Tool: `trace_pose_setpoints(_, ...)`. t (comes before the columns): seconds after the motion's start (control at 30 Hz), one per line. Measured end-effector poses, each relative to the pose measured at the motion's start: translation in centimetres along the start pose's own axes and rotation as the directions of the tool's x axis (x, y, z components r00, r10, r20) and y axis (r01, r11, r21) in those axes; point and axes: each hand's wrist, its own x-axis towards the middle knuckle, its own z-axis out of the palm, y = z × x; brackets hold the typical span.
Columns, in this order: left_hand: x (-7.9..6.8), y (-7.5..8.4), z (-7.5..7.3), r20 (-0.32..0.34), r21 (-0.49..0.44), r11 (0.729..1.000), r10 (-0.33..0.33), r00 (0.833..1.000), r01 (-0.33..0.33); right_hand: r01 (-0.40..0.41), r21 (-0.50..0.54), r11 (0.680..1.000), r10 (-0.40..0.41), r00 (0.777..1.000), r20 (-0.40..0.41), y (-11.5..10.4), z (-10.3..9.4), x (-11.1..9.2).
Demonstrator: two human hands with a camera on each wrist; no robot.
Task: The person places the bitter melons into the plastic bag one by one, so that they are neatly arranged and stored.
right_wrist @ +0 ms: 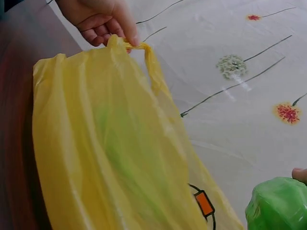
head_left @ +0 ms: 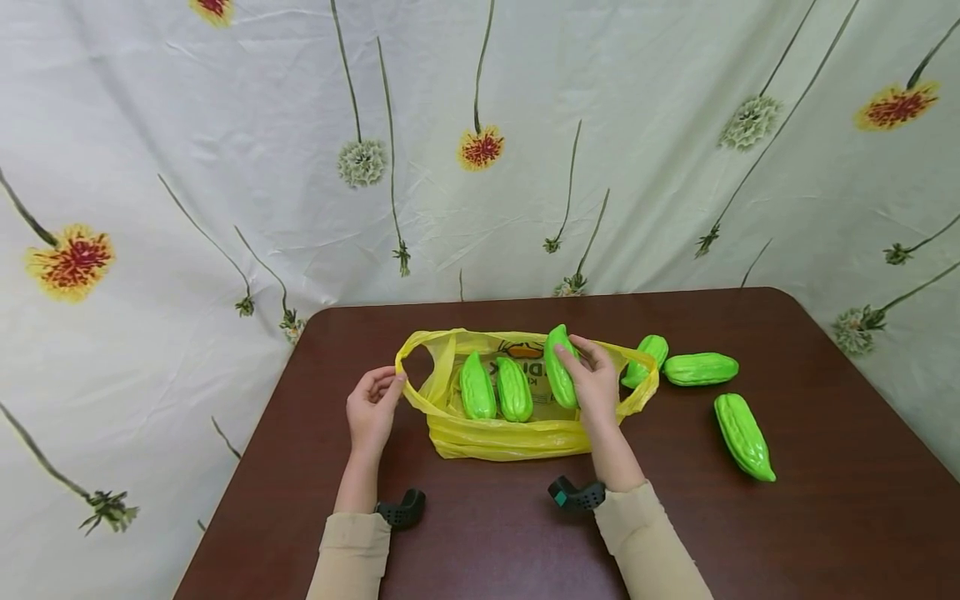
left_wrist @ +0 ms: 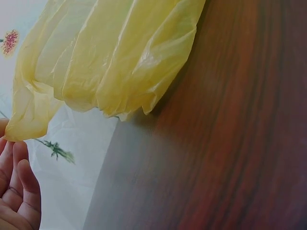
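A yellow plastic bag (head_left: 510,442) stands with its mouth open at the middle of the table. My left hand (head_left: 371,404) pinches its left handle between thumb and fingers, and the handle is pulled out sideways. Inside the bag lie two bright green, ridged bitter melons, one on the left (head_left: 477,387) and one beside it (head_left: 514,390). With my right hand (head_left: 596,390) I grip another bitter melon (head_left: 559,367), nearly upright over the right part of the bag's mouth. In the right wrist view only the end of that melon (right_wrist: 278,206) shows, with a fingertip on it.
To the right of the bag, one bitter melon (head_left: 654,350) is partly behind the right handle. Another lies sideways (head_left: 701,369), and a third (head_left: 745,437) is nearer the front. The brown table (head_left: 487,533) backs onto a flower-printed white cloth (head_left: 427,208).
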Motion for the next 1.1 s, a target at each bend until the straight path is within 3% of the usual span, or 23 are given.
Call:
trace_pose_setpoints(0.1,-0.3,1.3,0.0,0.017,0.009,1.0,-0.002,1.0,0.002,0.012,0.002,1.0,-0.012,1.0,0.005,0.5,0.2,0.0)
trace_pose_setpoints(0.23,-0.2,1.2,0.0,0.023,0.014,1.0,-0.017,1.0,0.017,0.011,-0.034,0.999,-0.011,1.0,-0.002,1.1,0.4,0.1)
trace_pose_setpoints(0.33,0.1,-0.2,0.0,0.01,0.003,1.0,-0.015,1.0,0.015,0.006,-0.073,0.997,-0.007,1.0,-0.011,1.5,0.6,0.2)
trace_pose_setpoints(0.47,0.1,0.0,0.0,0.009,0.006,1.0,-0.03,1.0,0.03,0.006,-0.084,0.996,-0.007,1.0,-0.013,2.1,0.9,0.4)
trace_pose_setpoints(0.8,-0.8,3.1,0.0,0.039,0.018,1.0,-0.012,0.999,0.011,0.008,-0.123,0.992,-0.009,1.0,-0.003,3.2,1.2,0.3)
trace_pose_setpoints(1.1,0.1,0.1,0.0,0.013,0.002,1.0,-0.024,1.0,0.024,0.017,-0.192,0.981,-0.018,1.0,-0.003,3.9,1.3,0.3)
